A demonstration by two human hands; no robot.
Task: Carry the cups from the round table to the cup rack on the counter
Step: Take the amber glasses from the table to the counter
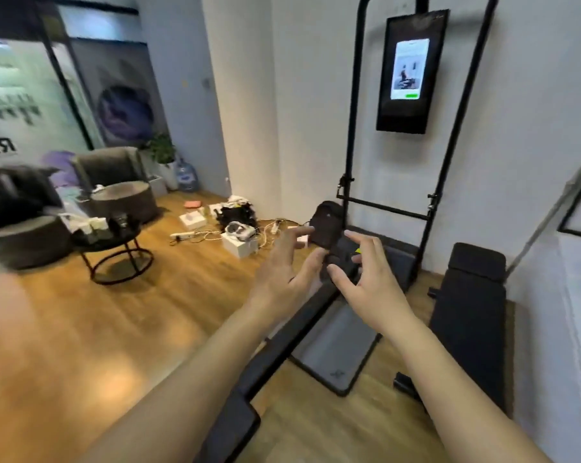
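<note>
Both my arms reach forward at mid-frame. My left hand (280, 272) and my right hand (366, 279) are held up close together with fingers spread and nothing in them. A small black round table (132, 231) on a ring base stands at the left, well away from my hands. It carries white and dark items (97, 225) that are too blurred to tell as cups. No cup rack and no counter are in view.
A black bag (327, 218) lies on the floor behind my hands. Boxes and cables (239, 233) litter the wooden floor by the wall. A black exercise frame with a screen (411, 71), a grey mat (339, 342) and a black bench (473, 309) fill the right. Grey armchairs (110, 167) stand far left.
</note>
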